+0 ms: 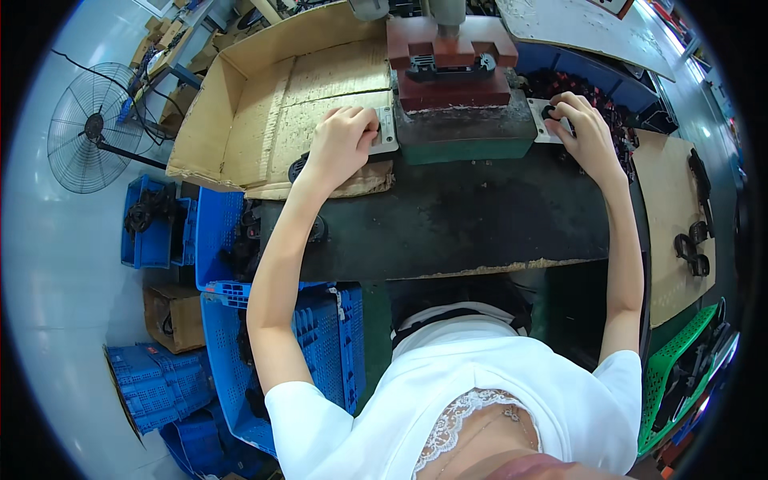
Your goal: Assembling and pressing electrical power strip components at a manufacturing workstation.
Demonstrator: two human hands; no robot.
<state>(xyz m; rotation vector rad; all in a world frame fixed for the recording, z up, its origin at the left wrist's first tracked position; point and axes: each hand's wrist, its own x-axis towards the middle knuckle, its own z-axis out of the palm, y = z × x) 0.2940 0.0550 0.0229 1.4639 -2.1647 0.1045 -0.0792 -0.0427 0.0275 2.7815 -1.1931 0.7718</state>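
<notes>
My left hand (pixel 342 142) curls its fingers at the left metal plate (pixel 387 130) beside the press; whatever lies under the fingertips is hidden. On the other side, my right hand (pixel 586 132) bends its fingers and thumb around a black knob (pixel 549 112) on the right metal plate (pixel 542 128). Between the hands stands the press with its red upper block (pixel 452 42) and red lower block (pixel 454 94) on a dark green base (pixel 468 150). A black plastic part (pixel 452 67) sits at the front of the red blocks.
An open cardboard box (pixel 240 120) lies left of the press, beside a fan (pixel 94 126). Blue crates (pixel 220 232) stack at the left of the dark table (pixel 456 224). At the right are a cardboard sheet (pixel 668 208) with black parts and a green basket (pixel 664 364).
</notes>
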